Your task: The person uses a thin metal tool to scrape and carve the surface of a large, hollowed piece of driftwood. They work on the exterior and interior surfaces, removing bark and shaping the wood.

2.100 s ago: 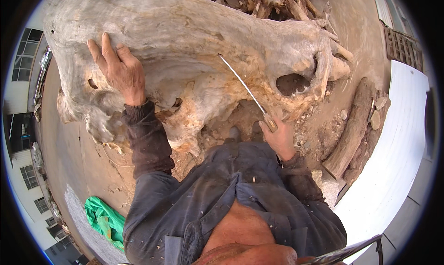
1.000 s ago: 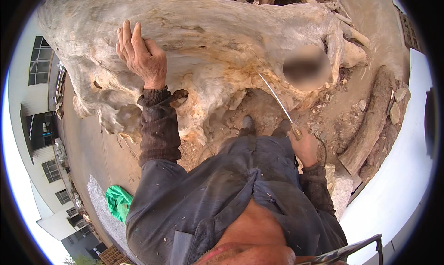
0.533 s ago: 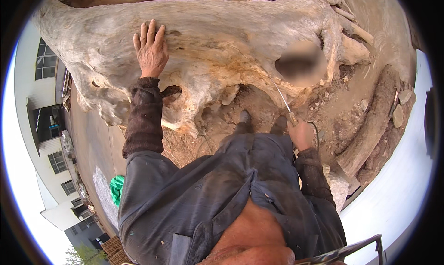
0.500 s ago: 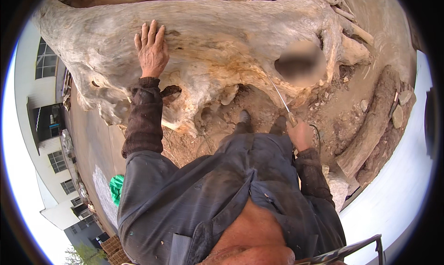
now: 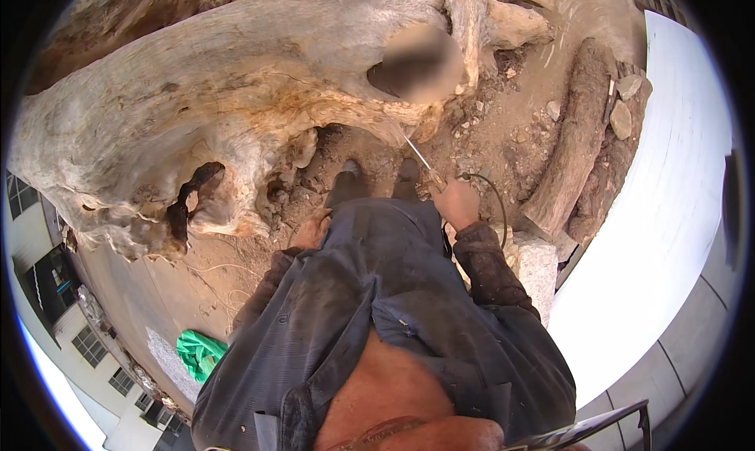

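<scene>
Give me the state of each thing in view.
Trunk: lying, open hollows in it
Long-shafted tool: gripped, tip contact unclear
Right hand: closed around the tool
Left hand: by the clothing, finger pose unclear
Cord: curved
Green sheet: crumpled
Log: lying on the ground

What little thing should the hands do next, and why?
Maybe rest the left hand on the big pale log for steadiness: that hand is off it, while the right hand holds a thin-shafted tool pointing towards the log.
</scene>
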Tool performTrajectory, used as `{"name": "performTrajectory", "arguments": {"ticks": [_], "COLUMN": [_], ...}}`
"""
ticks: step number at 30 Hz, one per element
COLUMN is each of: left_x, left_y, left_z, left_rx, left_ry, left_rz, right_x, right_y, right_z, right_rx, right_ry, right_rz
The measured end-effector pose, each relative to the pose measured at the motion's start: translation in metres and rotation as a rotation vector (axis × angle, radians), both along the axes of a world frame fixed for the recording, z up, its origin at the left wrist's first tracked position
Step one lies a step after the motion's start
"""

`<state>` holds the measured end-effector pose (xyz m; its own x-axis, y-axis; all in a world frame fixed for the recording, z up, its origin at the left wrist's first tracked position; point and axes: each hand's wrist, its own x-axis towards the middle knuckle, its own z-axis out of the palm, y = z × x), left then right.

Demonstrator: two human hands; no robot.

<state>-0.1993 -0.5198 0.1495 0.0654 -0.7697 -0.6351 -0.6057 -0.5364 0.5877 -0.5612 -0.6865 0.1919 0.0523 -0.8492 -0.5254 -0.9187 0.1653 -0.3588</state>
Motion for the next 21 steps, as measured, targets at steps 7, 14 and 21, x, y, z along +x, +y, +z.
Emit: {"name": "performTrajectory", "arguments": {"ticks": [7, 14, 21], "left_x": [0.047, 0.07, 0.079], "left_y": [-0.059, -0.209, -0.22], "left_z": [0.003, 0.119, 0.146], "left_rx": [-0.042, -0.68, -1.0], "left_ry": [-0.006, -0.19, -0.227], "left_rz": [0.217, 0.047, -0.075], "right_x": [-0.016, 0.026, 0.076], "right_y": [0.009, 0.01, -0.009], "right_z": [-0.006, 0.024, 0.041], "right_rx": [0.088, 0.027, -0.064], "right_ry": [0.12, -0.083, -0.141], "right_rz": [-0.153, -0.066, 0.04]}}
